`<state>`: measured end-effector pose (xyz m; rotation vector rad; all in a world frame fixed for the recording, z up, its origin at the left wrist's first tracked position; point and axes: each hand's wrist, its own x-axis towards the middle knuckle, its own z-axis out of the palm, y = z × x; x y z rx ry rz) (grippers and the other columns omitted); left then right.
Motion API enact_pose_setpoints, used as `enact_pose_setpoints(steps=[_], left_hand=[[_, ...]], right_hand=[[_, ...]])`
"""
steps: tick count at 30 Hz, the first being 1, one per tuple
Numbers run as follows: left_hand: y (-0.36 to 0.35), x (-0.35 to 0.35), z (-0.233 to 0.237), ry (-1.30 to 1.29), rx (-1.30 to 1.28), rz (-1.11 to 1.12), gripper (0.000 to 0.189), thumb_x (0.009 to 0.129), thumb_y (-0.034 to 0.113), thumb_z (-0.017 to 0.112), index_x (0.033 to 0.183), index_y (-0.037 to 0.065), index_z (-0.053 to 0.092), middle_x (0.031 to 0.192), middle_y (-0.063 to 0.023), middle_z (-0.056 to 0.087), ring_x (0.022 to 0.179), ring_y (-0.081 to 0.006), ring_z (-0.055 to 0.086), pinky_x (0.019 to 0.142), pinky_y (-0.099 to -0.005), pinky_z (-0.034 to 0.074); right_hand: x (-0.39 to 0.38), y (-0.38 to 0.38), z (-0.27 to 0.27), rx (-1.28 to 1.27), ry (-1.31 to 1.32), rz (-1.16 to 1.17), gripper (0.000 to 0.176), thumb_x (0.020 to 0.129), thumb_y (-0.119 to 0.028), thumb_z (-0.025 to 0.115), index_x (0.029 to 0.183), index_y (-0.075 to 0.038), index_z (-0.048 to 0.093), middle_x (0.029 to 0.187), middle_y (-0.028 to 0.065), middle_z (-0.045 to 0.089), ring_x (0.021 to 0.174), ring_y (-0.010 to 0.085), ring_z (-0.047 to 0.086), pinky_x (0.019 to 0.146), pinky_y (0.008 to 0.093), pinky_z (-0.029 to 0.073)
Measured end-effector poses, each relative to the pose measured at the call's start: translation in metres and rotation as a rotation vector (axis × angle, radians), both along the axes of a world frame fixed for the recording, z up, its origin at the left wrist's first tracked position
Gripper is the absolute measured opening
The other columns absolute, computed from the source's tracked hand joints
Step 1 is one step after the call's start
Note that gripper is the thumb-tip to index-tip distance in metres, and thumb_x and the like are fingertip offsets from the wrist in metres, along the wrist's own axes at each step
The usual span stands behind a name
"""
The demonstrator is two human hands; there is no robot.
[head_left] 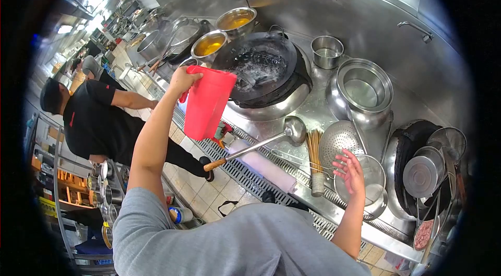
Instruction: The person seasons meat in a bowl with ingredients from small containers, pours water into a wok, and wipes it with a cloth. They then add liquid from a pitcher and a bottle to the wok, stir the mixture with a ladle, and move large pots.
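My left hand (183, 81) is closed around the handle side of a red plastic pitcher (210, 106). The pitcher is tilted, its upper end at the near-left rim of a large black wok (293, 60). Rippling clear liquid, apparently water, lies in the wok. Over a round wire strainer (371, 167), my right hand (353, 174) hangs with fingers apart and nothing in it. A perforated skimmer (338, 140) lies just beyond that hand, and a bamboo wok brush (315, 164) stands to its left. Between the hands rests a ladle (261, 143) with a wooden handle end.
Two steel bowls of yellow liquid (210, 45) sit left of the wok. A small pot (327, 52) and a large pot (386, 96) stand to its right. Another wok (399, 158) holds strainers at far right. A person in black (102, 119) stands at left.
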<state>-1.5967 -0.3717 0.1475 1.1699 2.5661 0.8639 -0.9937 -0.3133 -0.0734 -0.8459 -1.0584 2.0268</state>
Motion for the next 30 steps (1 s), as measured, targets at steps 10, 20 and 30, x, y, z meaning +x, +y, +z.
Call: enact_pose_setpoints(steps=[10,20,30], left_hand=[[0.035,0.001,0.004,0.157,-0.131,-0.082,0.031,0.077,0.030,0.073,0.087,0.001,0.069,0.069,-0.0109,0.067,0.061,-0.0199,0.064,0.062,-0.0353,0.050],[0.074,-0.008,0.010,0.162,-0.320,-0.180,0.031,0.080,0.028,0.072,0.085,-0.002,0.066,0.062,-0.0110,0.064,0.058,-0.0219,0.063,0.060,-0.0362,0.049],[0.122,-0.024,0.005,0.224,-0.451,-0.237,0.043,0.079,0.037,0.071,0.056,0.002,0.063,0.060,-0.0118,0.064,0.059,-0.0239,0.063,0.064,-0.0395,0.049]], right_hand=[[0.005,0.001,0.001,-0.008,-0.020,-0.019,0.052,0.095,-0.038,0.055,0.138,-0.012,0.043,0.124,0.0107,0.055,0.106,0.0234,0.059,0.083,0.0366,0.053],[0.019,0.001,-0.005,-0.025,-0.027,-0.054,0.050,0.096,-0.037,0.054,0.138,-0.012,0.043,0.124,0.0113,0.056,0.107,0.0236,0.059,0.083,0.0360,0.053],[0.026,-0.001,-0.017,-0.064,-0.034,-0.088,0.049,0.096,-0.036,0.054,0.138,-0.012,0.043,0.124,0.0107,0.056,0.107,0.0225,0.059,0.082,0.0349,0.052]])
